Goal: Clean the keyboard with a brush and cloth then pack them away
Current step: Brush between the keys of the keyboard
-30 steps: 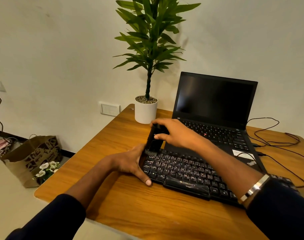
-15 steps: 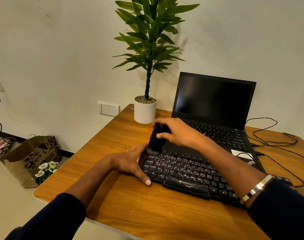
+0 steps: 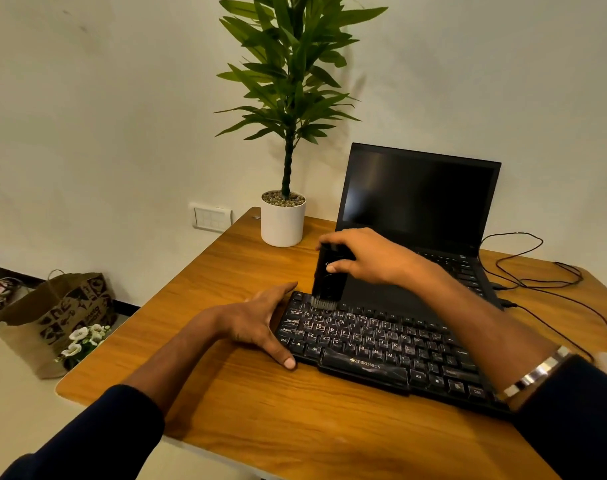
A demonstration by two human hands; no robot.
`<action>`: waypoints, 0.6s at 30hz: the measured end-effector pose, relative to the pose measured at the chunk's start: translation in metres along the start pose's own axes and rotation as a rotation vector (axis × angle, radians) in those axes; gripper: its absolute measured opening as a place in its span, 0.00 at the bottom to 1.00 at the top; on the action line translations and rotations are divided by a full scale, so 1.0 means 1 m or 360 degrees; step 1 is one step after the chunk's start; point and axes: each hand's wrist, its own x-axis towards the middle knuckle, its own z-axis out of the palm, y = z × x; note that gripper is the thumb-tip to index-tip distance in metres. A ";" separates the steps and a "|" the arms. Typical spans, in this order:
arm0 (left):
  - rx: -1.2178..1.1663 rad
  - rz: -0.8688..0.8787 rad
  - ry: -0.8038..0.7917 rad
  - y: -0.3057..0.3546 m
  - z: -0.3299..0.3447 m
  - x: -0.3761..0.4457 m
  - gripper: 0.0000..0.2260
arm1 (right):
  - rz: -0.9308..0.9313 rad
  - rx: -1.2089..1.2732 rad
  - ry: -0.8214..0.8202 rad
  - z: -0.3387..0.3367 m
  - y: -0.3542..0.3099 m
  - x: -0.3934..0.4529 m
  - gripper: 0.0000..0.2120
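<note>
Two hands are seen at the left end of a black keyboard (image 3: 381, 348). The right hand (image 3: 368, 258) is curled round the upper part of a black cleaning brush (image 3: 329, 277), with the fingers over its top and the thumb pressed on its front face. The brush is held upright, and its short grey bristles are set down on the top row of keys near the keyboard's far left corner. The left hand (image 3: 257, 323) is laid flat against the keyboard's left edge, fingers straight along the far side and the thumb stretched to the near corner; nothing is gripped by it. A metal bangle (image 3: 534, 374) is worn on the right wrist, and dark sleeves cover both forearms.

The keyboard is lying on the wooden table (image 3: 295, 427), slanted so that its right end comes closer to the viewer. Its keys are black with white legends, pale smears show on several keys at the left, and "ZEBRONICS" is printed on the space bar.

Just behind it an open black laptop (image 3: 419, 199) with a dark screen is placed. A potted plant (image 3: 284, 216) in a white pot stands at the table's far left corner. Black cables (image 3: 537, 275) are looped at the right. A brown paper bag (image 3: 49, 317) and white flowers (image 3: 84, 341) are on the floor to the left.
</note>
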 end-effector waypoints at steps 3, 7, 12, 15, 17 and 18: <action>0.0059 0.0002 -0.0015 -0.001 -0.001 0.001 0.64 | -0.0039 0.0070 0.0059 0.009 -0.003 -0.003 0.23; 0.0045 -0.0003 0.0012 -0.001 0.000 0.002 0.63 | -0.0011 0.0046 0.0034 0.011 0.003 -0.007 0.23; 0.0027 0.0006 0.0016 -0.003 0.001 0.003 0.63 | 0.0076 -0.0181 -0.0189 -0.005 0.018 -0.011 0.24; 0.0008 0.0004 0.0036 -0.003 0.002 0.003 0.61 | -0.0002 -0.0098 -0.0057 -0.007 0.004 -0.005 0.23; -0.0002 -0.0003 0.0037 -0.002 0.002 0.002 0.60 | -0.0046 0.0022 0.0084 0.004 -0.009 0.002 0.22; -0.0001 -0.0007 0.0036 -0.001 0.002 0.001 0.59 | -0.0046 0.0073 0.0112 0.011 -0.014 0.004 0.22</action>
